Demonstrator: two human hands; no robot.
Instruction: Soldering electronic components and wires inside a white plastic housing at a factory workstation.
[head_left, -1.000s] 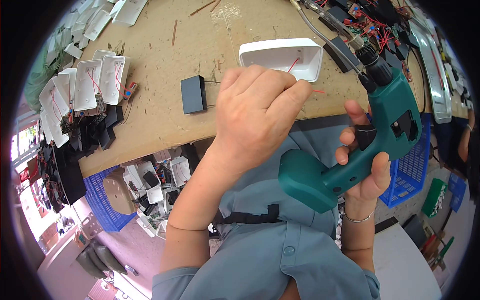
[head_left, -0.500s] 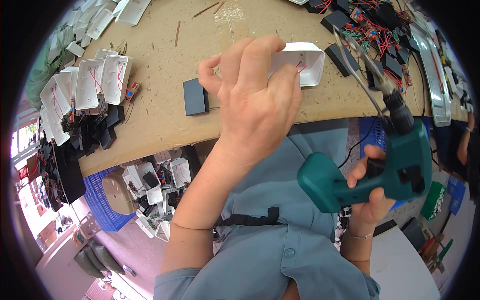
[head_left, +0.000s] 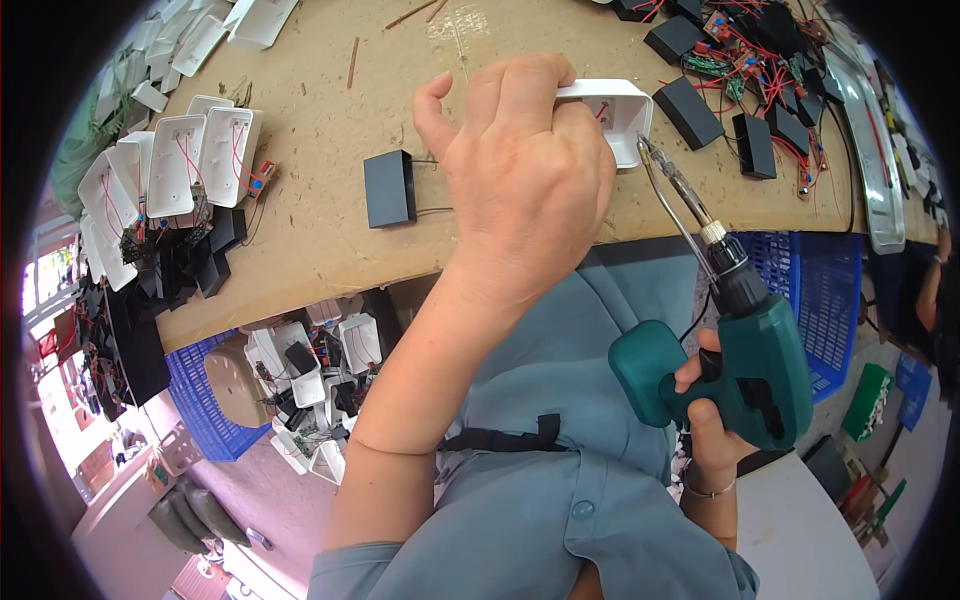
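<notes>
On the tabletop, my left hand (head_left: 530,180) is closed over the near left side of a white plastic case (head_left: 625,105). Its fingers hide much of the case. Red wires show inside, beside the thumb. My right hand (head_left: 710,425) grips a green soldering gun (head_left: 765,370) by its handle, with fingers at the black trigger. The gun's long metal tip and the thin curved tube beside it point up to the right edge of the case; whether they touch it I cannot tell. A black box (head_left: 390,190) with thin leads lies left of my left hand.
Wired white cases (head_left: 180,165) stand at the table's left. Black boxes (head_left: 690,112) and red-wired boards crowd the far right, beside a metal tray (head_left: 865,150). Below the table edge are blue crates (head_left: 830,310) and a pile of parts (head_left: 300,365).
My right hand has brought the soldering gun left, its tip lowering from above the black boxes to the case's right edge. My left hand has shifted slightly right and up, still on the case.
</notes>
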